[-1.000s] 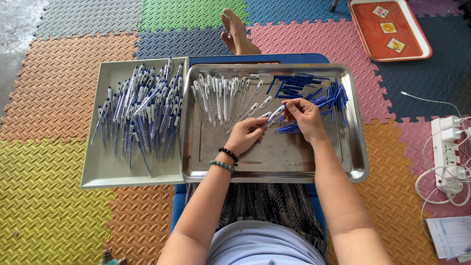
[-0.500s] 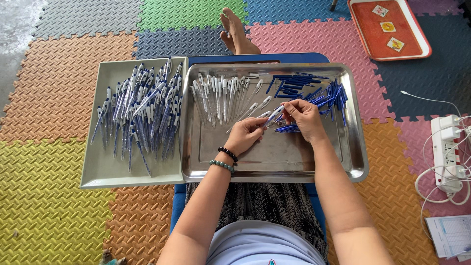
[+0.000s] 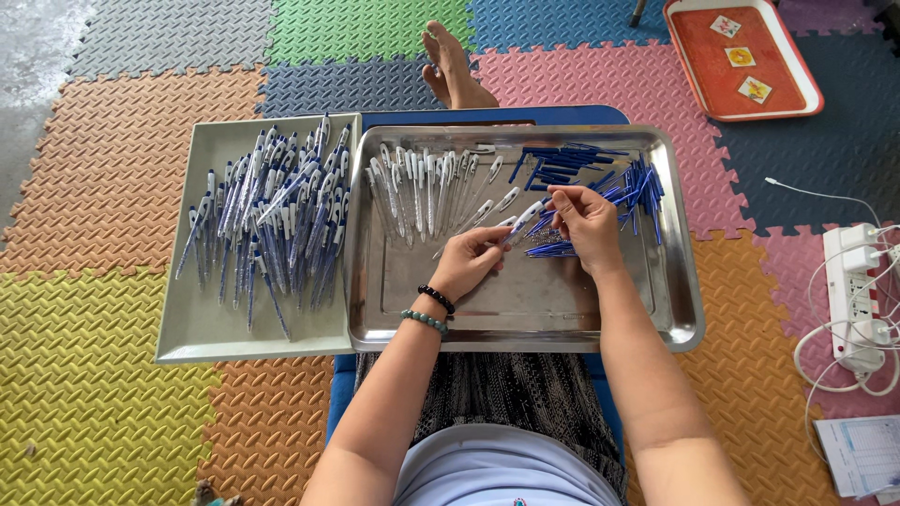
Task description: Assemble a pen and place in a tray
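Over the middle of a steel tray (image 3: 525, 319), my left hand (image 3: 467, 262) and my right hand (image 3: 589, 223) hold the two ends of one white-and-blue pen (image 3: 526, 217). White pen barrels (image 3: 422, 183) lie in a row at the tray's back left. Loose blue pen parts (image 3: 562, 161) and blue refills (image 3: 633, 186) are heaped at its back right, just behind my right hand. A second, flat tray (image 3: 202, 323) to the left carries a pile of finished blue-and-white pens (image 3: 272, 215).
Both trays rest on my lap over a blue board, on a floor of coloured foam tiles. A bare foot (image 3: 450, 66) lies beyond the trays. An orange tray (image 3: 741, 56) sits far right. A white power strip (image 3: 853, 290) with cables and some papers (image 3: 867, 454) are at the right.
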